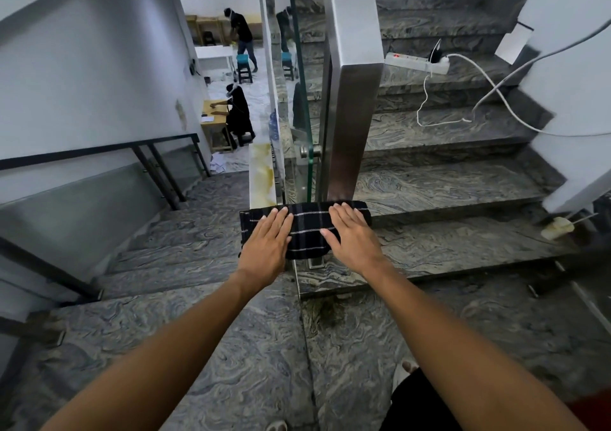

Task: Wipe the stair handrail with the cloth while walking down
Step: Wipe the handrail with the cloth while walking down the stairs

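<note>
While both forearms reach forward from the bottom of the view, the left hand (pixel 269 244) and right hand (pixel 355 234) lie flat, palms down, on a dark plaid cloth (pixel 305 229) just above the centre. Fingers of both hands are straight and held loosely together, pressing on the fabric rather than pinching it; the right thumb stretches out toward 9 o'clock across the cloth. Draped over the low end of the steel handrail (pixel 352 34), the cloth hides that end, and the rail's broad brushed face climbs away toward 12 o'clock. A glass panel (pixel 299 106) stands just beside the rail on its 9 o'clock side, held by round metal fittings.

Grey swirled stone stairs (pixel 446 186) rise toward 1 o'clock, and another flight drops toward 9 o'clock beneath a dark wall rail (pixel 99 149). On an upper step at 1 o'clock lies a white power strip (pixel 416 62) with its red light on and white cables trailing down the steps. Through the opening at 11 o'clock, one person (pixel 238 110) sits at a wooden bench and another (pixel 243 34) stands bent over near a small blue stool (pixel 244 65).
</note>
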